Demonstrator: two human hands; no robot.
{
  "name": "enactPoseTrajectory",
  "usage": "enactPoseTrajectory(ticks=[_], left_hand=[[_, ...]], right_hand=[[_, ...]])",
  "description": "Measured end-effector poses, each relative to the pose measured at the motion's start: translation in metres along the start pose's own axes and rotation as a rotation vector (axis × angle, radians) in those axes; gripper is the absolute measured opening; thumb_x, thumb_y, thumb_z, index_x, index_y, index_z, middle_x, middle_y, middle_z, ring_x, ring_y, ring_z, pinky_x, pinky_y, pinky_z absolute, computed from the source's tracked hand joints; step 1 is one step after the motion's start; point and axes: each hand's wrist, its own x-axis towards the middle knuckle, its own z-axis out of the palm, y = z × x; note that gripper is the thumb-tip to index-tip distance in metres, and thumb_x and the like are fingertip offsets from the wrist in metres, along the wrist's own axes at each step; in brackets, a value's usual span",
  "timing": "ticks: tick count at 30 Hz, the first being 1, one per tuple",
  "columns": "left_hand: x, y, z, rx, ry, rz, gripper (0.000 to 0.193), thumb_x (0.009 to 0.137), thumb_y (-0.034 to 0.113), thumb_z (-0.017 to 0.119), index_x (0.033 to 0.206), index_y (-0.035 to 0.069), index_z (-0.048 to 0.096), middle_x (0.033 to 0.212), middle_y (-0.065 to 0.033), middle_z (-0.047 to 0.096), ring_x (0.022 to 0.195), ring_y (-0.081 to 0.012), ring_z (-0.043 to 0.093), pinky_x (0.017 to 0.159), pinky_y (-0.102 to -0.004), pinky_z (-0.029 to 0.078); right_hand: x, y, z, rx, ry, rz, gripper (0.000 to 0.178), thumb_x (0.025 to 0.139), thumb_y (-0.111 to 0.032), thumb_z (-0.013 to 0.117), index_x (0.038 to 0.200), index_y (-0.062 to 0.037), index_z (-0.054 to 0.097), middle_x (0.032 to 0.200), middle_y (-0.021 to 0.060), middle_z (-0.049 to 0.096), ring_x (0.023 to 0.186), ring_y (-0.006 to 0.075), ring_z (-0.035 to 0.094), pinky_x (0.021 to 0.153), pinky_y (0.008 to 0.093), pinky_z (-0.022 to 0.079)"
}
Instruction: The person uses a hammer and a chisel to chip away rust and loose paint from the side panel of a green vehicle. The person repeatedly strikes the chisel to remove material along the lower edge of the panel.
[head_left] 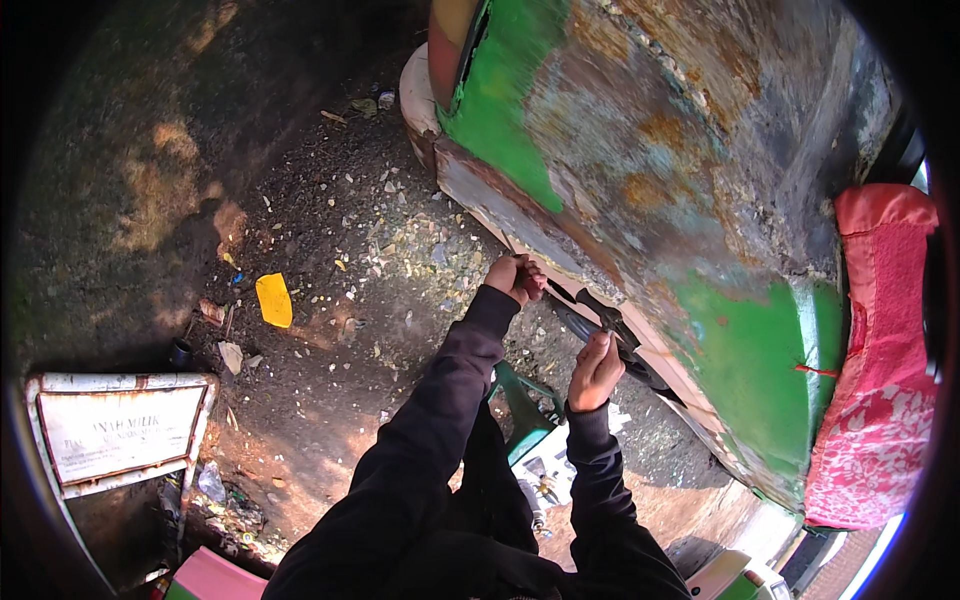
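Ground [330,260]: dark earth, strewn with pale chips and scraps, partly sunlit. Shell [640,130]: large, curved, green paint worn to rust and grey, filling the upper right, a pale band along its lower edge. Red cover [885,350]: cloth, partly flowered, against the shell's right end. Sign [120,425]: white board in a rusted frame, standing at lower left. Sheet [550,465]: white with dark markings, between the sleeves. Yellow piece [273,300]: flat, lying on the ground, well left of the hands. Tool [618,322]: dark, slim (exact kind unclear), at the shell's lower edge. Right hand [595,372]: grip pinching the tool between thumb and fingers. Left hand [515,280]: near the tool's upper-left end; grip curled closed, whether round that end cannot be told
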Motion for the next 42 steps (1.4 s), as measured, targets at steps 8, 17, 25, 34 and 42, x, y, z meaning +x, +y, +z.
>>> enactPoseTrajectory(ticks=[8,17,25,34,42], left_hand=[[0.012,-0.006,-0.008,0.165,0.032,0.002,0.028,0.092,0.018,0.037,0.065,0.01,0.038,0.058,-0.0045,0.04,0.054,-0.0211,0.045,0.044,-0.0344,0.032],[0.029,-0.019,-0.02,0.147,0.099,0.042,0.025,0.092,0.015,0.033,0.069,0.007,0.039,0.061,-0.0064,0.042,0.051,-0.0234,0.044,0.043,-0.0394,0.036],[0.033,-0.021,-0.013,0.175,0.059,0.038,0.027,0.093,0.016,0.034,0.069,0.006,0.042,0.063,-0.0078,0.044,0.06,-0.0248,0.05,0.048,-0.0404,0.039],[0.047,-0.031,-0.015,0.154,0.138,0.235,0.023,0.091,0.012,0.035,0.07,0.006,0.041,0.06,-0.01,0.047,0.058,-0.0265,0.053,0.043,-0.0412,0.038],[0.053,-0.038,-0.001,0.19,0.302,0.304,0.019,0.089,0.012,0.035,0.072,0.004,0.039,0.061,-0.0081,0.04,0.052,-0.0238,0.045,0.046,-0.0382,0.04]], right_hand=[[-0.008,-0.004,0.008,0.003,-0.025,0.011,0.042,0.097,-0.032,0.034,0.075,-0.001,0.051,0.048,0.0102,0.045,0.043,0.0221,0.051,0.044,0.0349,0.038],[-0.009,0.016,0.006,0.013,0.018,0.03,0.042,0.098,-0.03,0.034,0.076,-0.0002,0.052,0.048,0.0097,0.044,0.042,0.0217,0.049,0.044,0.0344,0.036],[-0.023,0.059,0.018,0.546,0.4,0.071,0.05,0.097,-0.044,0.031,0.072,-0.0028,0.044,0.053,0.0019,0.04,0.04,0.0102,0.037,0.042,0.0222,0.031],[-0.019,0.063,0.032,0.151,0.326,0.122,0.046,0.098,-0.036,0.032,0.07,-0.0024,0.045,0.051,0.0056,0.04,0.04,0.0145,0.041,0.04,0.0316,0.031],[-0.02,0.081,0.066,-0.055,0.24,-0.008,0.039,0.098,-0.03,0.033,0.073,-0.0026,0.047,0.05,0.015,0.046,0.043,0.0309,0.05,0.043,0.0408,0.034]])
